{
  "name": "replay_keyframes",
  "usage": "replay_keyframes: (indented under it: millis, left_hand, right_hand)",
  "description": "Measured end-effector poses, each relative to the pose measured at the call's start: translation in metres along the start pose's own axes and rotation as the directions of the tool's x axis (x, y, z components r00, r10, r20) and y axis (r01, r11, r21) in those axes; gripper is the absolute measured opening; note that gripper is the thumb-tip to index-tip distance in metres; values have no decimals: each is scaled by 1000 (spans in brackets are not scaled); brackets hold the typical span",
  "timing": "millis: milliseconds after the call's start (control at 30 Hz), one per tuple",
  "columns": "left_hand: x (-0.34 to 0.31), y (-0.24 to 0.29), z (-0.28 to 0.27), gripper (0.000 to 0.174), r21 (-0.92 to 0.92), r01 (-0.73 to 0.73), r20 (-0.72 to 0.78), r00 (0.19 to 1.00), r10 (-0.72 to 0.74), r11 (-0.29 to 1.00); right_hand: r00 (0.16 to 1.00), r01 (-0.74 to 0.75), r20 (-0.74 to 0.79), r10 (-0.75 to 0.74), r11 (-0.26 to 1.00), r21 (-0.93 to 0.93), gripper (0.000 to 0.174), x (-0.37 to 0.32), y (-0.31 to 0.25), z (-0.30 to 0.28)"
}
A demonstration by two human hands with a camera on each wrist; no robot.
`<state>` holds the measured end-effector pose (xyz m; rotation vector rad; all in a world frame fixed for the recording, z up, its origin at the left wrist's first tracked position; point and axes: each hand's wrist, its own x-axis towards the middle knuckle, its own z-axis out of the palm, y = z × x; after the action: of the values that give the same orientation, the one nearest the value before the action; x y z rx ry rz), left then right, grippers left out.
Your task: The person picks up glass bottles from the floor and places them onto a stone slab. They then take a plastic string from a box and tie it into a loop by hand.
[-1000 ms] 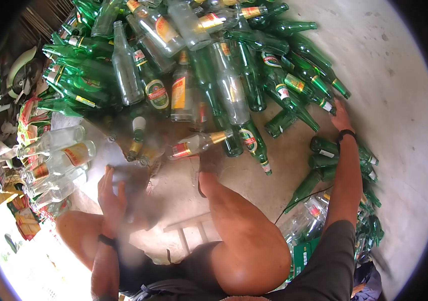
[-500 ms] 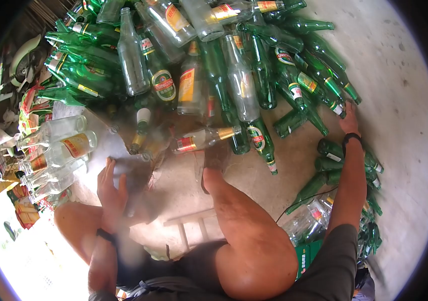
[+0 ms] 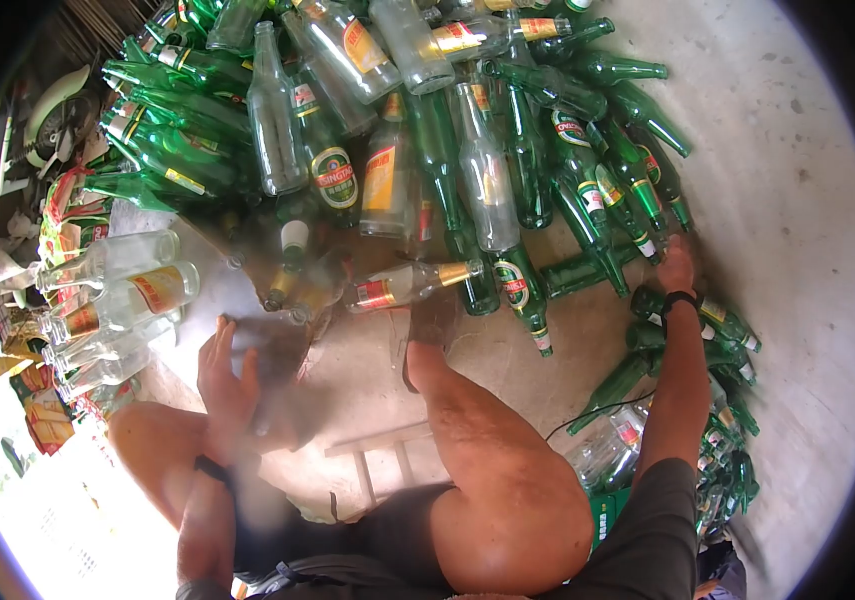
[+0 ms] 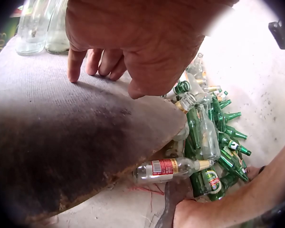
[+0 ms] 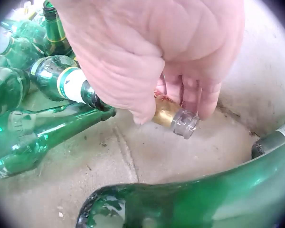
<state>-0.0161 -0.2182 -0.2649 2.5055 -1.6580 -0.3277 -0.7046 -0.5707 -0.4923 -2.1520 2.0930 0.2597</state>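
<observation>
Right hand (image 3: 675, 265) gripping a gold-foiled neck (image 5: 170, 115); left hand (image 3: 227, 378) resting on a grey mat (image 4: 47, 85).
Head view: the bottle heap (image 3: 427, 150) fills 12 o'clock. The right hand lies at 3 o'clock on the heap's edge, its grasp hidden. The left hand is at 8 o'clock, blurred. Left wrist view, closer: the left fingers (image 4: 75, 64) are loosely spread, tips touching the mat and holding nothing. A clear red-labelled bottle (image 4: 168, 168) lies at 5 o'clock, just off the mat. Right wrist view alone shows the grip: thumb and fingers are curled round the foiled neck, whose clear mouth juts toward 4 o'clock over the concrete floor (image 5: 133, 156). A green bottle (image 5: 204, 194) lies at 6 o'clock.
</observation>
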Motion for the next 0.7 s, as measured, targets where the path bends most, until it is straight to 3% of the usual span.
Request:
replay_keyframes:
  millis: [233, 533, 633, 700]
  left_hand:
    - [-1, -3, 2, 49, -39, -18, -45, 999, 17, 999]
    - [-4, -8, 8, 50, -36, -59, -95, 994, 56, 998]
    - [-5, -13, 12, 51, -22, -90, -121, 989, 86, 996]
    - [-6, -15, 15, 52, -40, -89, -123, 989, 83, 995]
  right_hand:
    - [993, 117, -24, -117, 993, -22, 40, -30, -14, -23]
    - [999, 54, -15, -52, 990, 130, 33, -79, -16, -49]
    - [990, 144, -19, -143, 988, 62, 34, -83, 5, -33]
    - [997, 82, -9, -82, 992, 97, 33, -94, -7, -49]
